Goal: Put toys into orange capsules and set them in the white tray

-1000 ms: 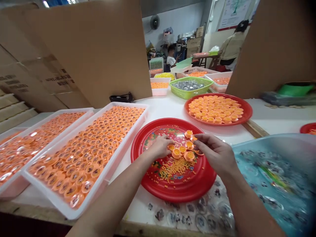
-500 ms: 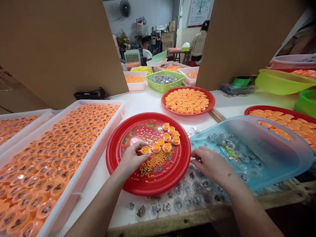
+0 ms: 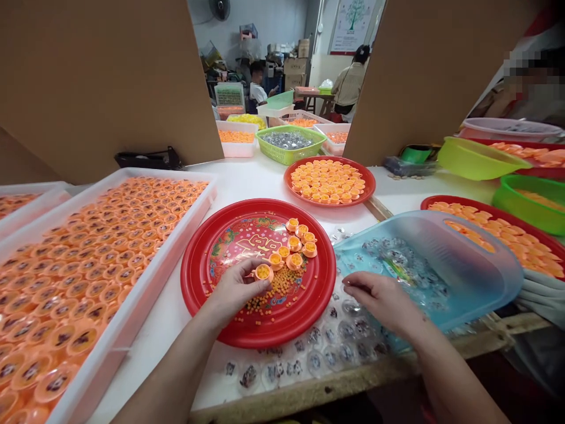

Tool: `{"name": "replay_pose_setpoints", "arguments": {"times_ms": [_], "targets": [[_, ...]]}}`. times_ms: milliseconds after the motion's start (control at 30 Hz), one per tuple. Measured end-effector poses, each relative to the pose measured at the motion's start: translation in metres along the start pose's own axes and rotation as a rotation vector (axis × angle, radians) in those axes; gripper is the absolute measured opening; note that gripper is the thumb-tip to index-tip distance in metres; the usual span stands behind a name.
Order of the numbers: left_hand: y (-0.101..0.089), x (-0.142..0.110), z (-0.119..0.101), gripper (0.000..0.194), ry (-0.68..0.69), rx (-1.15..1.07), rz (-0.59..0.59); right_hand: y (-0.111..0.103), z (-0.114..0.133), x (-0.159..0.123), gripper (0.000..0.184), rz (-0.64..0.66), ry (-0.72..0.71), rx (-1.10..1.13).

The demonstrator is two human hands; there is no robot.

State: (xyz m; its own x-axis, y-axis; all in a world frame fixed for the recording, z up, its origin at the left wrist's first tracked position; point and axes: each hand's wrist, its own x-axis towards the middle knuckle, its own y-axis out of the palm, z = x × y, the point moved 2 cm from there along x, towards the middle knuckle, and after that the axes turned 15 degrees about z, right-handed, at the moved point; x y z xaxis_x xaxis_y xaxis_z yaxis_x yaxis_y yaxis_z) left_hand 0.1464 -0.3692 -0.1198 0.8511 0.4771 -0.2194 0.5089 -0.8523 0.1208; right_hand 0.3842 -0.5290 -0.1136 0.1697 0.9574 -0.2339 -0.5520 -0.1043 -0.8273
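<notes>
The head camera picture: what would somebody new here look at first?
Probably the big red tray in the middle, where the left hand holds a little orange cup with yellow bits inside. Next might come the long white tray on the left, packed with orange pieces. The see-through blue tub on the right, holding shiny clear pieces, is eye-catching too.

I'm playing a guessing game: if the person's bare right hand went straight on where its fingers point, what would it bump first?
Probably the right rim of the round red plastic-looking tray. The bare right hand points left towards it, but might pass above; depth is unclear.
</notes>
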Motion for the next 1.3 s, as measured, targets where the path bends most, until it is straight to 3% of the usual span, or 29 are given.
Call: {"name": "replay_pose_setpoints", "arguments": {"times_ms": [133, 267, 333, 400, 633, 800, 967, 1100, 1300], "targets": [[0.007, 0.000, -0.002, 0.036, -0.031, -0.003, 0.029, -0.007, 0.042, 0.002, 0.012, -0.096, -0.158, 0.222], [0.013, 0.001, -0.002, 0.031, 0.000, -0.061, 0.050, -0.002, 0.092, 0.025, 0.014, -0.313, -0.419, 0.055], [0.014, 0.001, -0.001, 0.030, 0.028, -0.100, 0.049, 0.006, 0.108, 0.037, 0.019, -0.435, -0.503, -0.060], [0.011, 0.002, -0.001, 0.029, 0.057, -0.138, 0.044, 0.016, 0.116, 0.046, 0.024, -0.469, -0.553, -0.142], [0.004, 0.005, 0.003, 0.028, 0.105, -0.157, 0.021, 0.033, 0.115, 0.050, 0.028, -0.263, -0.625, -0.045], [0.011, 0.002, 0.000, 0.026, 0.123, -0.128, 0.117, 0.028, 0.110, 0.048, 0.019, -0.229, -0.634, 0.145], [0.014, -0.001, -0.004, 0.028, 0.122, -0.115, 0.180, 0.019, 0.102, 0.049, 0.024, -0.128, -0.517, 0.221], [0.017, 0.000, -0.001, 0.024, 0.088, -0.132, 0.174, 0.012, 0.100, 0.050, 0.020, -0.011, -0.474, 0.199], [0.017, 0.003, 0.001, 0.032, 0.094, -0.250, 0.162, 0.007, 0.101, 0.053, 0.014, 0.032, -0.501, 0.228]]}}
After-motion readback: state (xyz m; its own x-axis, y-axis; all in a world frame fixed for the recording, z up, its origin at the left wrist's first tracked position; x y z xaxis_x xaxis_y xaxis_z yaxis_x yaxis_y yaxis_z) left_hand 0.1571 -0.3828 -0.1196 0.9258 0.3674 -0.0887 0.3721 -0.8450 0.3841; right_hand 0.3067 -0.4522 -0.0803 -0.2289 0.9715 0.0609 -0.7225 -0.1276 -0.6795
